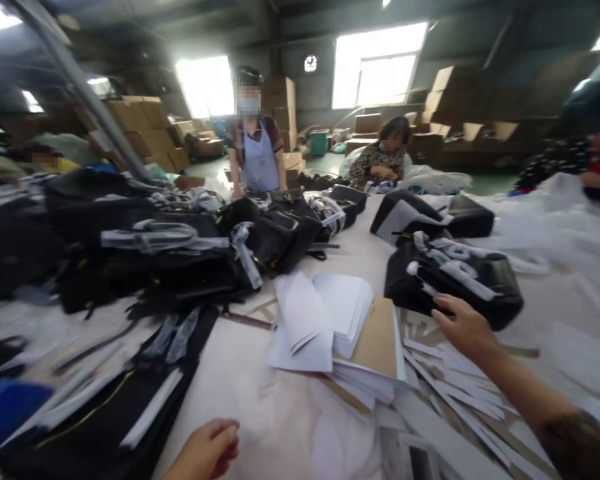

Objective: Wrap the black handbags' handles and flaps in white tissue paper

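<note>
My right hand (464, 328) reaches out with thumb and fingers apart at the near side of a black handbag (405, 277). Its fingertips are at the bag's side; I cannot tell whether they touch it. White-wrapped straps (455, 263) lie across the bag's top. Low in the view, my left hand (209, 448) hovers over the white table covering, its fingers curled in and nothing visible in them. Left of it lies a flat black bag (105, 413) with a gold zip and wrapped handles. A stack of white paper sheets (343, 307) and brown card lies between my hands.
Many black bags (180, 273) with wrapped straps are heaped at the left. Paper strips (460, 380) are scattered under my right forearm. A blue object (10, 407) lies at the left edge. A person in a blue apron (260, 160) stands across the table; others sit further off.
</note>
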The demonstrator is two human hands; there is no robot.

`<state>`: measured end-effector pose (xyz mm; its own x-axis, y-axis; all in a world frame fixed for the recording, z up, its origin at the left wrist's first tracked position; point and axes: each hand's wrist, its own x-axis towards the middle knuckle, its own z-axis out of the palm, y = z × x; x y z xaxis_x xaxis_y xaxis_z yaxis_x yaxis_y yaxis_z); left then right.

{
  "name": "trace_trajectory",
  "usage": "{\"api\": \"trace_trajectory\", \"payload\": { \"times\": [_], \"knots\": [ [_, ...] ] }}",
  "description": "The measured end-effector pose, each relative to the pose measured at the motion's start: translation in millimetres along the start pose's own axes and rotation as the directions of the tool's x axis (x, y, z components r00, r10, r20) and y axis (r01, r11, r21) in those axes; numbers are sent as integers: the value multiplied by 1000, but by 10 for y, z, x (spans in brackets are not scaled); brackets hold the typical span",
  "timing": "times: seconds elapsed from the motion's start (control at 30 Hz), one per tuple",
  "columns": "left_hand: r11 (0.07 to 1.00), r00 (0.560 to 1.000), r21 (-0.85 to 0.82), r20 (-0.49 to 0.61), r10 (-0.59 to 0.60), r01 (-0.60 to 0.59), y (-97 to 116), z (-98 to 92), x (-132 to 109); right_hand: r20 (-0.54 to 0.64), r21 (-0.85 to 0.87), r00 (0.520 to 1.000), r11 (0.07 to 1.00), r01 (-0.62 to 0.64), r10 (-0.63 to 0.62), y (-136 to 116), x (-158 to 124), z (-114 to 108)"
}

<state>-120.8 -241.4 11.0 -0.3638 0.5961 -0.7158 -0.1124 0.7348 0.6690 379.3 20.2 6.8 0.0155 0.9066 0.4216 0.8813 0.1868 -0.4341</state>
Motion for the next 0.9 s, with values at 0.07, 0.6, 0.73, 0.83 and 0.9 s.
{"api": "trace_trajectory", "payload": {
  "times": [0.07, 0.6, 0.73, 0.83, 0.9],
  "knots": [
    [998, 998, 43, 49, 38, -40, -110, -115, 57, 91, 148, 992, 986, 77, -91, -464, -329, -75],
    [697, 852, 506, 178, 492, -508, -168, -375, 852, 844, 384, 462, 908, -167, -272, -3391, -2774, 436],
    [624, 833, 597, 144, 534, -504, -116, -384, 989, 897, 295, 389, 939, -179, -207, -3495, -2853, 627],
    [574, 822, 644, 156, 548, -505, -2, -284, 1069, 908, 263, 378, 948, -177, -181, -3528, -2761, 734],
    [548, 826, 674, 170, 538, -495, 71, -160, 1125, 897, 276, 401, 943, -185, -184, -3520, -2670, 793]
  ]
}}
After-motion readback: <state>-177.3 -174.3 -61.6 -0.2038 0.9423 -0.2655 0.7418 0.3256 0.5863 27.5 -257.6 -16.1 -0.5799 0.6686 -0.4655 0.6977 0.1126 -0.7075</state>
